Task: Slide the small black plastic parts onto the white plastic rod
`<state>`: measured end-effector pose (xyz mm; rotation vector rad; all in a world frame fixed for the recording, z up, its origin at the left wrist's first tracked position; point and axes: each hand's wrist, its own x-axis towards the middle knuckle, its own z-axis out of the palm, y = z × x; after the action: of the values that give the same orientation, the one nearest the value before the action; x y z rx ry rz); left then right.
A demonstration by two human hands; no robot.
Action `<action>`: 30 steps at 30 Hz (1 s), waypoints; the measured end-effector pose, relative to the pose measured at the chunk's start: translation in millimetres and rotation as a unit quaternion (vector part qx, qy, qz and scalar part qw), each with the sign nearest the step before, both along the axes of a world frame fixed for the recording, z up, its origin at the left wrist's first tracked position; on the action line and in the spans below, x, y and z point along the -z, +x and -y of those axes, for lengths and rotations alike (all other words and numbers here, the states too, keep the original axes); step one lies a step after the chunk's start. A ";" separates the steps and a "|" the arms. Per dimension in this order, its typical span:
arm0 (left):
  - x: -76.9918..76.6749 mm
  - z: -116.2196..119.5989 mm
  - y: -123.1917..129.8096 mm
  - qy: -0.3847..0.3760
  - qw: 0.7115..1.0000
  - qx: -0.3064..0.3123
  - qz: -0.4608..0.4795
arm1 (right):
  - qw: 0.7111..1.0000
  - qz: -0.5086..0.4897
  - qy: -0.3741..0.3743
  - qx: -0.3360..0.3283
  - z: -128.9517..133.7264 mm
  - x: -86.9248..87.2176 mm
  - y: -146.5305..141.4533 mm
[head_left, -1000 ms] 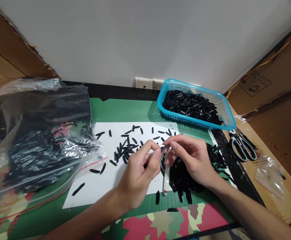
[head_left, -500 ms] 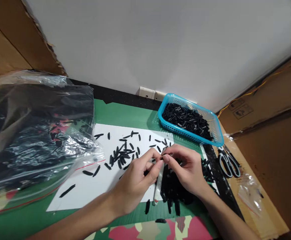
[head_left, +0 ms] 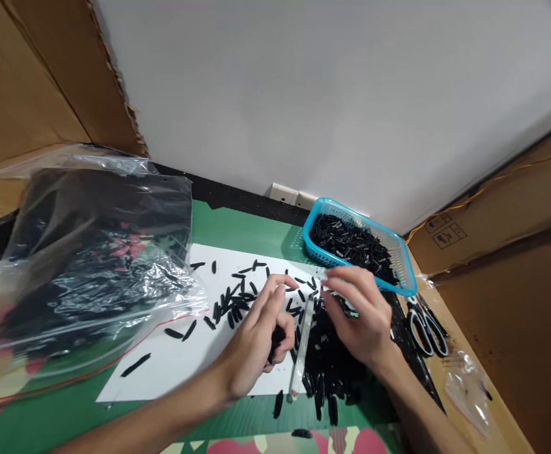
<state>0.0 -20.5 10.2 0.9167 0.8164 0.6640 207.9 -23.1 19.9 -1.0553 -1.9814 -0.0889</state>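
Observation:
My left hand is over the white paper, its lower fingers curled round some small black strips in the palm. Its thumb and index finger stretch forward, apart from the right hand. My right hand hovers above a dense pile of black strips, fingers loosely apart, and I see nothing between them. A narrow whitish strip lies between the two hands, along the pile's left side. More black strips are scattered over the paper to the left.
Behind my right hand stands a blue basket of black strips. Scissors and a small clear bag lie at right. A large zip bag of black material covers the left. Cardboard and a wall enclose the table.
My hands have parted: their fingertips met over the whitish strip before, and now a gap shows between them. The left fingers have curled into the palm. The view has shifted slightly.

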 end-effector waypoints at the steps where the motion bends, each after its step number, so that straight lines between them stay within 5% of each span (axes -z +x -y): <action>1: 1.0 0.5 0.4 0.002 1.000 -0.005 0.002 | 0.999 0.008 -0.010 -0.042 6.3 2.9 -7.1; 7: 4.3 4.6 0.7 0.014 1.000 -0.007 -0.002 | 0.977 -0.033 -0.143 -0.151 24.4 4.2 -36.2; 16: 11.9 4.9 2.4 0.094 0.994 -0.039 -0.051 | 0.918 -0.145 -0.357 -0.096 36.5 -7.8 -46.1; 30: 2.2 -2.5 4.9 0.028 0.999 0.012 -0.014 | 0.899 -0.277 -0.337 -0.042 20.4 6.4 -25.2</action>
<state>4.9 -18.0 8.0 0.9873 0.8146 0.6569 182.7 -43.6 13.5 -1.2327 -1.5327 0.9114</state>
